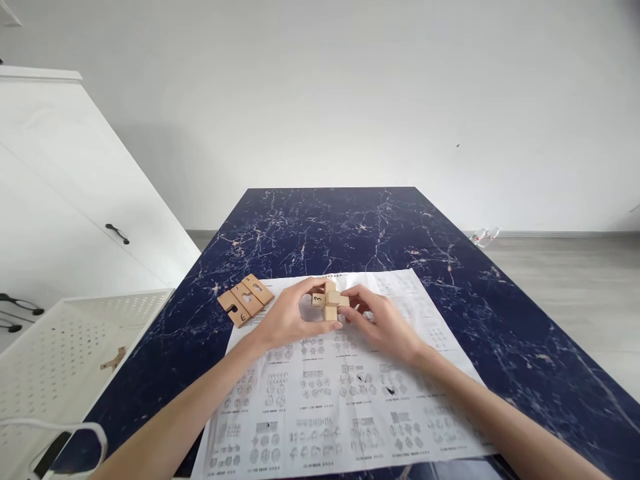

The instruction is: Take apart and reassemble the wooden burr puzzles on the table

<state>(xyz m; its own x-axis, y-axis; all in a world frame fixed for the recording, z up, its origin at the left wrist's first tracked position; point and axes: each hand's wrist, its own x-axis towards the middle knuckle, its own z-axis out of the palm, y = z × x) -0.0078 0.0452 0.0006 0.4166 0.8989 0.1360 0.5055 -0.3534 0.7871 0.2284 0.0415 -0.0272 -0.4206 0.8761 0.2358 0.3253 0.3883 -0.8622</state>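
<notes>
My left hand [290, 315] and my right hand [383, 323] both grip a small cluster of interlocked wooden puzzle pieces [330, 301], held just above a printed instruction sheet [345, 400]. Fingers of each hand curl around the cluster from either side. One piece shows a dark mark on its face. Three flat notched wooden pieces [245, 299] lie side by side to the left of my left hand, partly on the sheet's corner.
The sheet lies on a dark blue marbled table [350, 227]. A white perforated tray [55, 353] with one small wooden piece [113, 361] stands at the left. A white cabinet [65, 200] rises behind it. Grey floor shows at right.
</notes>
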